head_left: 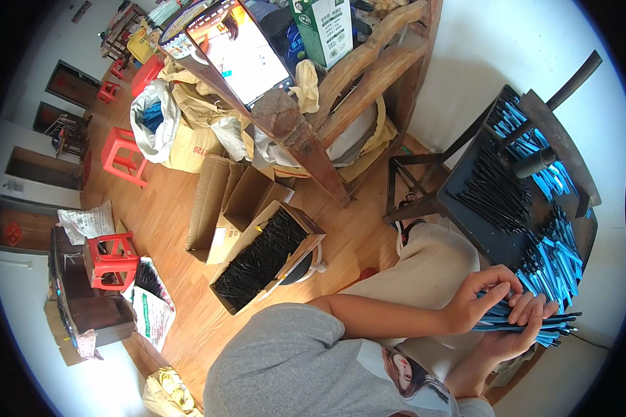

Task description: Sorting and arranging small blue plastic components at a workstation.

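Head — right hand (528,325) grips strips (551,333) near board's (485,243) edge.

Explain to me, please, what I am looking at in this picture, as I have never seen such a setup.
There is no machine here: a person works with two bare hands. The single picture comes from a wide fisheye camera on their head, looking down, so straight edges bend near the rim. The right hand holds a bundle of slim blue and black pieces; the left hand is close against it, though its exact grip is unclear. On the dark chair beside them lie loose black pieces and blue pieces.
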The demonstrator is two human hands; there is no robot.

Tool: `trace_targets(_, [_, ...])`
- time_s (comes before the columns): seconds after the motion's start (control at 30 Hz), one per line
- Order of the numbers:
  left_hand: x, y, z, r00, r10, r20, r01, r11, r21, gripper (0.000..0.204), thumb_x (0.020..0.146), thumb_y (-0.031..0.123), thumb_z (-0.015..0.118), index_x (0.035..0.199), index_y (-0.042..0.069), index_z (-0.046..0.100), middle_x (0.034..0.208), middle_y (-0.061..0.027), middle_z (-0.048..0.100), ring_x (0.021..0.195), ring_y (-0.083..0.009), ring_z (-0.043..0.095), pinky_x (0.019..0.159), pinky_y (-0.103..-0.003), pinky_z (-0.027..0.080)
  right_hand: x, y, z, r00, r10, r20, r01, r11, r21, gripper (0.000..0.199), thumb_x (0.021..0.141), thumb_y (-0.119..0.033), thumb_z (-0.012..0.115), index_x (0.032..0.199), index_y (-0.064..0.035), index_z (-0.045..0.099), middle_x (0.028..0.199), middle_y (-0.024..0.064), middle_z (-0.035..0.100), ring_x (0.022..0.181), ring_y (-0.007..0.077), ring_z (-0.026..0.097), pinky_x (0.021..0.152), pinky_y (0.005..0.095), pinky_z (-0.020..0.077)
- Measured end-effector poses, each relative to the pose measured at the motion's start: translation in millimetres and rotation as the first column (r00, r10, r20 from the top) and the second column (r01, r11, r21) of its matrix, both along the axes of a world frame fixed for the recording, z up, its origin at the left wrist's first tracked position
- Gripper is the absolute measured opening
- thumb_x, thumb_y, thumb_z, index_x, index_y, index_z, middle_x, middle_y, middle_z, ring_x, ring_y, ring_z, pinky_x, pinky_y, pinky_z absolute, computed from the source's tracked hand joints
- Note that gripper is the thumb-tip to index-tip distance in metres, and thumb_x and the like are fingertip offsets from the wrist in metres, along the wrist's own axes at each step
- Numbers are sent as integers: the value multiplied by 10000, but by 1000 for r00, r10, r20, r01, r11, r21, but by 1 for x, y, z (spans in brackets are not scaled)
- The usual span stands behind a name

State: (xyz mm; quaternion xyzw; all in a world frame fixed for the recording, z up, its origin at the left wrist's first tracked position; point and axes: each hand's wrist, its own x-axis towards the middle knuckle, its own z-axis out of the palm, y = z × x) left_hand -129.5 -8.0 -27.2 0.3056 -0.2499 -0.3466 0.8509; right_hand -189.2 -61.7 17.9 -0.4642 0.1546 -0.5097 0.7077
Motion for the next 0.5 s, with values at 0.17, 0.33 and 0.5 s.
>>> trace_targets(0.17, [1, 1, 0, 1000, -5, -10, 5, 1000, 1, 262, 953, 194, 422, 955, -20, 573, 926, -80, 565, 849, -131, 534, 795, -269, 413, 2, 1, 1, 1000, 16, 17, -16, 1000, -17, 153, 892, -53, 477, 840, -120, 349, 615, -4, 330, 517, 73, 347, 639, 259, 381])
trace_targets(0.33, [2, 2, 2, 999, -25, -21, 25, 1000, -4, 259, 952, 190, 421, 959, -21, 571, 937, -78, 563, 857, -128, 532, 799, -270, 413, 0, -2, 0, 999, 42, 23, -41, 998, -41, 155, 886, -51, 488, 842, -120, 357, 617, -3, 337, 524, 73, 352, 643, 262, 386])
trace_targets(0.5, [1, 2, 2, 1000, -14, -15, 14, 1000, 4, 254, 951, 183, 418, 959, -20, 571, 936, -77, 563, 858, -128, 532, 800, -270, 412, 0, -3, -1, 998, 59, 29, -58, 998, -34, 151, 888, -55, 491, 841, -119, 362, 620, -2, 343, 527, 74, 358, 646, 265, 388])
